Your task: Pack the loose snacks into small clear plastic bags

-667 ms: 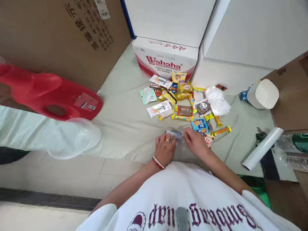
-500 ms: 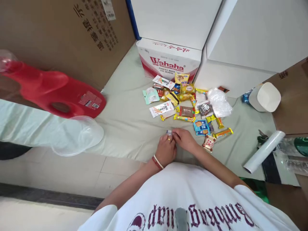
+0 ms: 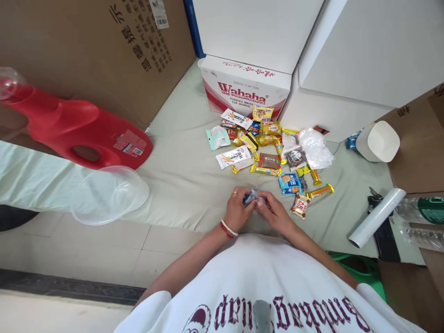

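Observation:
Close to my body at the front of the cloth-covered surface, my left hand [image 3: 237, 209] and my right hand [image 3: 274, 212] meet around a small blue and clear plastic packet [image 3: 252, 198]. Fingers of both hands are closed on it, and they hide part of it; what is inside I cannot make out. Just beyond and to the right lie two blue snack packets [image 3: 290, 183] and a red and cream snack packet [image 3: 300, 206]. Farther off is a pile of wrapped snacks [image 3: 255, 134], with a crumpled clear plastic bag [image 3: 316, 148] at its right side.
A Wahaba-style white and red carton [image 3: 244, 88] stands behind the snacks. Left are a red jug [image 3: 86, 134] and a clear plastic lid or bowl [image 3: 111, 196]. On the right are a white cup [image 3: 378, 142], a white roll [image 3: 377, 218], keys [image 3: 375, 199] and plastic bottles [image 3: 421, 210].
The hands have turned and the right hand has come lower, beside the left. More of the blue and clear packet shows between the fingers. The snacks lie as before.

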`<control>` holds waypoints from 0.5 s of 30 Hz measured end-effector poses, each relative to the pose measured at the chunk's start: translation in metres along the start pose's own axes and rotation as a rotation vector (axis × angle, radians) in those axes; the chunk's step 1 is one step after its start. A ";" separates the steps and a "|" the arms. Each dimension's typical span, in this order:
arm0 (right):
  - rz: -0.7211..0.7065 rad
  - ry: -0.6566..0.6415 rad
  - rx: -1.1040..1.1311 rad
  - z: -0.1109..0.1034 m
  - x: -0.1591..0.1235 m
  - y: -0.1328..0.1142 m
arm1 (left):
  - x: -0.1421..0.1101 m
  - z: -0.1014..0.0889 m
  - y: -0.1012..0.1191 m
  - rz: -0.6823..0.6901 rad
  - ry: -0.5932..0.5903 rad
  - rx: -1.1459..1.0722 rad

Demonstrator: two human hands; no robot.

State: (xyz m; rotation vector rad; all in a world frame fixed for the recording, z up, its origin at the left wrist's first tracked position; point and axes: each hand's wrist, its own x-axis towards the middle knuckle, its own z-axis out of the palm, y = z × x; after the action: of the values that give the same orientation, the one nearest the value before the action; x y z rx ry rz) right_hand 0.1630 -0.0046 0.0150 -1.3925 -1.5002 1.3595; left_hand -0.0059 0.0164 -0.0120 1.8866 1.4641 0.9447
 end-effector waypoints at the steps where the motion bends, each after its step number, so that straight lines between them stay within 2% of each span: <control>1: 0.050 0.010 0.135 -0.001 -0.008 -0.001 | -0.002 0.002 0.007 0.086 -0.006 -0.022; 3: 0.139 0.049 0.391 -0.003 -0.023 -0.001 | -0.006 0.008 0.021 0.302 -0.037 -0.060; 5: 0.196 0.146 0.557 -0.005 -0.035 0.003 | -0.008 0.015 0.032 0.483 -0.105 -0.181; 7: 0.230 0.279 0.592 -0.007 -0.043 0.010 | -0.009 0.021 0.040 0.545 -0.193 -0.376; 9: 0.246 0.381 0.536 -0.011 -0.049 0.018 | -0.008 0.024 0.044 0.528 -0.276 -0.534; 11: 0.238 0.435 0.472 -0.024 -0.054 0.024 | -0.007 0.024 0.045 0.495 -0.313 -0.566; 13: 0.181 0.539 0.433 -0.053 -0.055 0.028 | -0.005 0.018 0.041 0.434 -0.275 -0.484; 15: 0.079 0.773 0.403 -0.103 -0.051 0.034 | -0.003 0.006 0.029 0.291 -0.212 -0.339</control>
State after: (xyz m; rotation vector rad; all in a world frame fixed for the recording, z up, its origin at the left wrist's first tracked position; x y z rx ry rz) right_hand 0.2794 -0.0330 0.0146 -1.4704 -0.6330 0.9192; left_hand 0.0155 0.0066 0.0067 1.9020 0.8603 1.0144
